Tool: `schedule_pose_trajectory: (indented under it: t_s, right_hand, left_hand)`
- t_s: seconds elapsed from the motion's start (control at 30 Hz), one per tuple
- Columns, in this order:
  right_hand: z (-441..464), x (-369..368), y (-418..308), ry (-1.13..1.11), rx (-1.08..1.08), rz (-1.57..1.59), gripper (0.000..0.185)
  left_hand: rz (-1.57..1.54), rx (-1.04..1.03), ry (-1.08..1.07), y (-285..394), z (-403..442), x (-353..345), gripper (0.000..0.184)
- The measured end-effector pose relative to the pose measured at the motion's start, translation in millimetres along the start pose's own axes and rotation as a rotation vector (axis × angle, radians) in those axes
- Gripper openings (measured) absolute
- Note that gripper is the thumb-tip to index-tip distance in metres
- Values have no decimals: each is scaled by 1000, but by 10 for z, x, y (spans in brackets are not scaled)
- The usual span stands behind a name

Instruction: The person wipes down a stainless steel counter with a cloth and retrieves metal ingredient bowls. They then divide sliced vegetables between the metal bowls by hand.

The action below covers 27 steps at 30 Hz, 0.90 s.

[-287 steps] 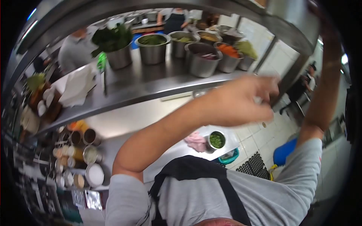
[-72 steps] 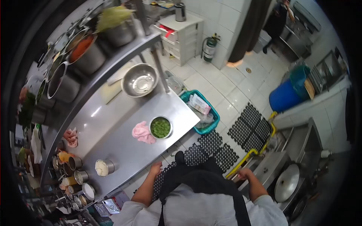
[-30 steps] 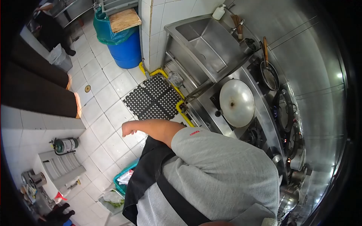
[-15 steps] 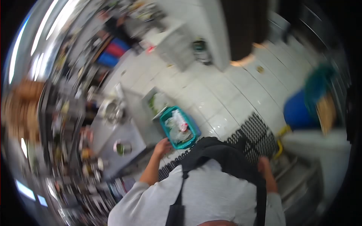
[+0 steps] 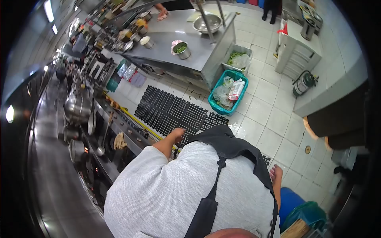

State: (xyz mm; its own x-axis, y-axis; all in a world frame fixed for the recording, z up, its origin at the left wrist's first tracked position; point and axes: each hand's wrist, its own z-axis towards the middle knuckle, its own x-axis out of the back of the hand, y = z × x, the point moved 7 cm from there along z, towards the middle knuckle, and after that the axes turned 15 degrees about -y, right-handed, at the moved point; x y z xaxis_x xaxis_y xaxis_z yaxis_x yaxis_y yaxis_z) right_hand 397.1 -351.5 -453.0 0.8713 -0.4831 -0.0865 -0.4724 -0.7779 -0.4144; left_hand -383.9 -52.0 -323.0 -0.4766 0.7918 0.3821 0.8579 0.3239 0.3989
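My left hand (image 5: 179,134) hangs beside my body above the black rubber floor mat (image 5: 164,109). Its fingers look loose and bent, with nothing visible in them. On the other side my right hand (image 5: 276,173) hangs open over the tiled floor, fingers slightly apart and holding nothing. A dark apron (image 5: 226,141) covers my front between the hands. Ahead stands a teal bin (image 5: 213,104) with plastic bags inside, apart from both hands.
Along the left runs a stove with a ladle (image 5: 101,150), a crumpled cloth (image 5: 119,141) and a large metal pot (image 5: 77,108). A steel counter (image 5: 166,35) bears a metal bowl (image 5: 207,24) and a pot of greens (image 5: 182,50). A fire extinguisher (image 5: 304,83) stands by the right wall; other people are farther off.
My view has swung left, so the stove and rubber mat now show on the left. The teal bin sits farther right and higher. Both hands still hang at my sides.
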Motion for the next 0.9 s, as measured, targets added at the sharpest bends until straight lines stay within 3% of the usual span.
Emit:
schedule_pose_trajectory:
  t_s: [0.03,0.13,0.2,0.27,0.3,0.33,0.37,0.4,0.43,0.47,0.63,0.7,0.77,0.83,0.9]
  right_hand:
    - [-130,-75,-442,54,40,-33,39]
    - [-398,-483,-1292,85,123,-111,44]
    - [-379,-752,-1569,28,145,-150,46]
    - [-246,-1112,-1724,-49,93,-232,46]
    - [-218,-1333,-1797,-91,51,-292,45]
    - [-170,-1534,-1935,-93,63,-326,45]
    - [-124,-1767,-2045,-133,25,-426,45]
    - [-44,-1985,-2172,-170,-15,-525,46]
    - [-89,-2248,-2333,-165,-11,-560,46]
    - [-138,-2556,-2532,-196,3,-632,47]
    - [-455,-4120,-3604,-225,83,-878,52]
    - [-482,-4676,-3974,-212,183,-924,56]
    - [-555,-5212,-4183,-218,236,-946,54]
    - [-549,-5633,-4271,-297,295,-990,48]
    - [-453,-5915,-4169,-326,250,-987,44]
  left_hand:
    - [-396,188,47,-492,53,-59,39]
    - [-603,265,155,-817,269,-82,39]
    - [-822,301,137,-326,175,-105,37]
    - [-882,115,77,37,579,-60,31]
    - [-798,95,55,271,717,13,29]
    - [-729,-70,11,362,1061,31,27]
    - [-314,-428,112,589,1282,174,28]
    - [100,-390,104,1112,973,417,31]
    - [86,-495,118,1147,1284,424,31]
    - [-140,-416,109,1198,1270,507,32]
    - [-310,-419,141,719,1555,887,34]
    - [573,-426,203,356,1997,846,36]
    - [-22,-27,247,-509,2094,931,26]
    - [7,44,219,-943,1812,1026,24]
    - [400,-89,165,-1017,1391,1157,25]
